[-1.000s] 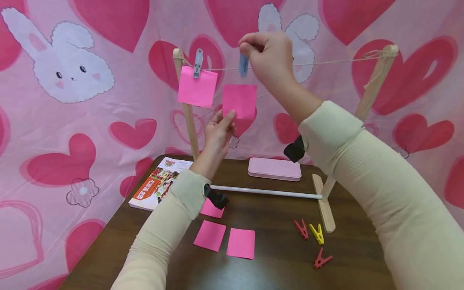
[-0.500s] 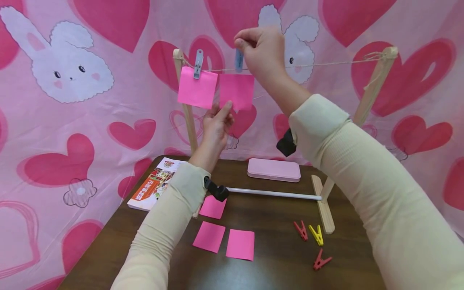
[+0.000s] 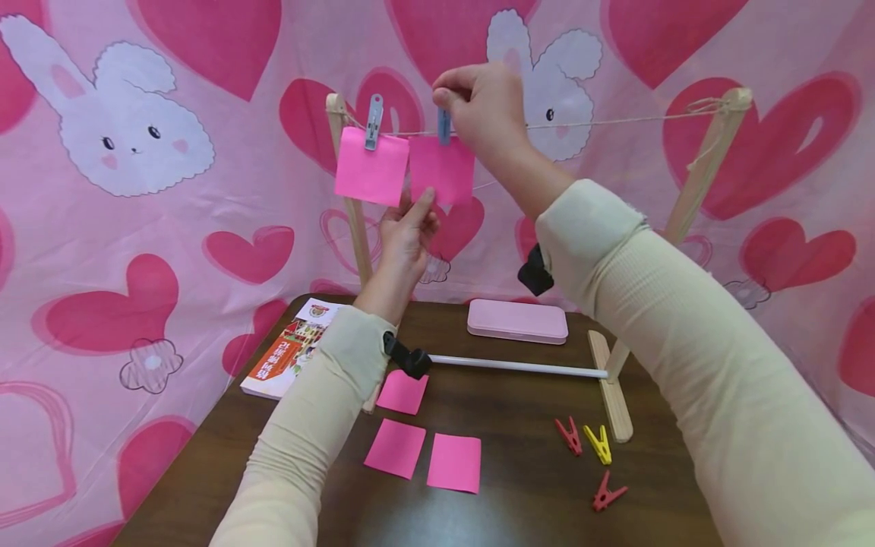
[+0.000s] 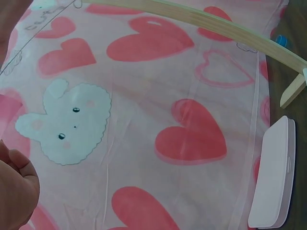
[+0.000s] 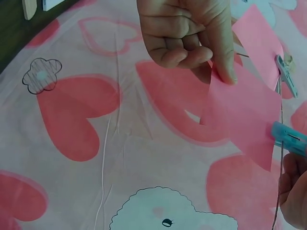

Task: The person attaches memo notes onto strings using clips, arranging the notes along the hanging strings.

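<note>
My left hand (image 3: 409, 235) pinches the lower edge of a pink paper square (image 3: 447, 169) between thumb and fingers, its top edge up at the string (image 3: 601, 121). Above it, my right hand (image 3: 487, 106) pinches the top of a blue clothespin (image 3: 444, 128), whose lower end overlaps the paper's top edge at the string. In the right wrist view the blue clothespin (image 5: 289, 136) meets the paper (image 5: 244, 115) at its edge along the string. Just to the left, a second pink square (image 3: 371, 171) hangs from a grey-blue clothespin (image 3: 373, 121).
Wooden posts (image 3: 711, 163) hold the string, joined below by a white bar (image 3: 519, 365). On the table lie several pink squares (image 3: 454, 463), a yellow clothespin (image 3: 598, 444), two red clothespins (image 3: 568, 436), a pink case (image 3: 517, 320) and a book (image 3: 290, 353). A patterned cloth hangs behind.
My left hand has raised the pink square up to the string. My right hand has shifted left with the blue clothespin, which now overlaps the paper's top edge.
</note>
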Motion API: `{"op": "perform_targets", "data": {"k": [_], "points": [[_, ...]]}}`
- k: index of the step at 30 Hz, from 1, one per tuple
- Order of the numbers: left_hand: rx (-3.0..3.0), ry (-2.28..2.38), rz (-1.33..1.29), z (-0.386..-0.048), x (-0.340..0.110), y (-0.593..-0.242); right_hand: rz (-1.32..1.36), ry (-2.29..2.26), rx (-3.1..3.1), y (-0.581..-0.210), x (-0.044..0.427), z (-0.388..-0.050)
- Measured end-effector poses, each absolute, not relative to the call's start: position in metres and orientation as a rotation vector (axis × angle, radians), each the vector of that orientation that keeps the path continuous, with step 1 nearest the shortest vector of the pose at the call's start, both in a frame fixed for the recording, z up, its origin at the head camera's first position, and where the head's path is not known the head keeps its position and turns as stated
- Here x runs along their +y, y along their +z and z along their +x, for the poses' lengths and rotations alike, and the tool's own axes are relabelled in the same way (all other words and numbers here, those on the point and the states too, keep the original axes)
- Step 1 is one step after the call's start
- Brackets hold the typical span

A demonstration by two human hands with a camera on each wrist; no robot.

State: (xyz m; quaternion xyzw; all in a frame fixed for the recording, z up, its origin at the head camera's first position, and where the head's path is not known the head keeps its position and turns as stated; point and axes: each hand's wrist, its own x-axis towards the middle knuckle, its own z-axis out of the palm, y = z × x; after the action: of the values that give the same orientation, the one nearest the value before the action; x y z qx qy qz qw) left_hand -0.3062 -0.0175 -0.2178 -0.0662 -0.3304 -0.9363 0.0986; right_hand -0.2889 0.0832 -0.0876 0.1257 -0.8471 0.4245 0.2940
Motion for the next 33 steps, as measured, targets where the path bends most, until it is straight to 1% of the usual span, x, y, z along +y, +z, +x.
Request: {"op": "perform_targets", "data": {"k": [11, 33], "points": [[-0.966, -2.776, -0.214, -0.3066, -0.0192, -0.2184, 0.338, 1.047, -2.309, -0.0926, 0.0828, -0.2901], [-1.013, -2.743, -0.195, -0.3074, -0.0218, -0.2193, 0.478, 0.955, -2.432, -0.0949, 0.0905, -0.2880]]}}
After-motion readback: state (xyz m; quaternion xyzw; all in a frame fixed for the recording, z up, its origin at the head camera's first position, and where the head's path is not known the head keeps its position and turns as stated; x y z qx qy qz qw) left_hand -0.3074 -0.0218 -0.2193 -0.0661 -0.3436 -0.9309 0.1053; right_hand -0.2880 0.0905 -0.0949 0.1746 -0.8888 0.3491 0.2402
